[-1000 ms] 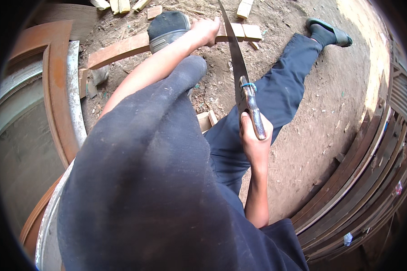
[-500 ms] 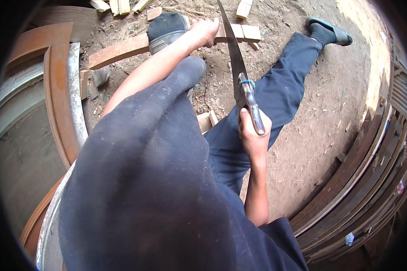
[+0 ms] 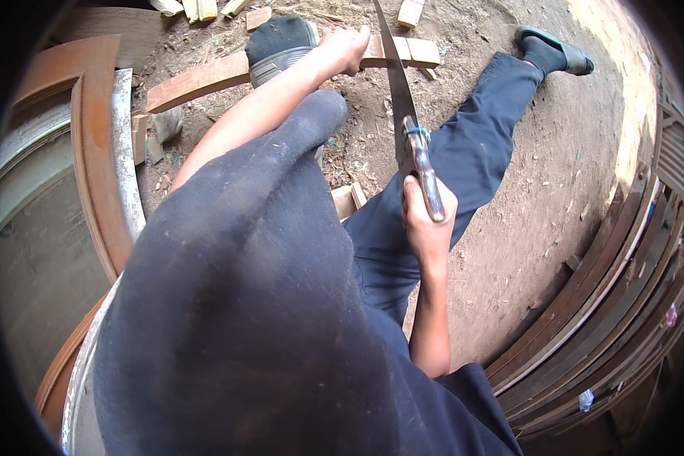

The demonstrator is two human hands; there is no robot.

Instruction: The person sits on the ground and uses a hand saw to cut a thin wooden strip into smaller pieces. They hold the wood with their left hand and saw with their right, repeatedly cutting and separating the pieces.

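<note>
My right hand [image 3: 430, 216] is closed round the handle of a handsaw [image 3: 400, 95]. A blue-green band is tied round the handle's upper end, and the long dark blade points away from me. The blade lies across a wooden beam [image 3: 205, 82] near its right end; the blade's tip is cut off by the picture's top edge. Just left of the blade, my left hand [image 3: 345, 50] grips the beam, with some fingers hidden. My left foot in a dark sock and sandal [image 3: 280, 52] presses on the beam beside that hand.
Wood offcuts [image 3: 200, 9] lie on the dirt floor beyond the beam. A brown wooden frame [image 3: 97, 152] leans at the left. Stacked long boards [image 3: 585, 304] line the right side. My right leg [image 3: 471, 144] stretches forward, ending in a sandal [image 3: 558, 55].
The saw and my right hand have shifted slightly forward, away from me. My left hand and foot keep their places on the beam.
</note>
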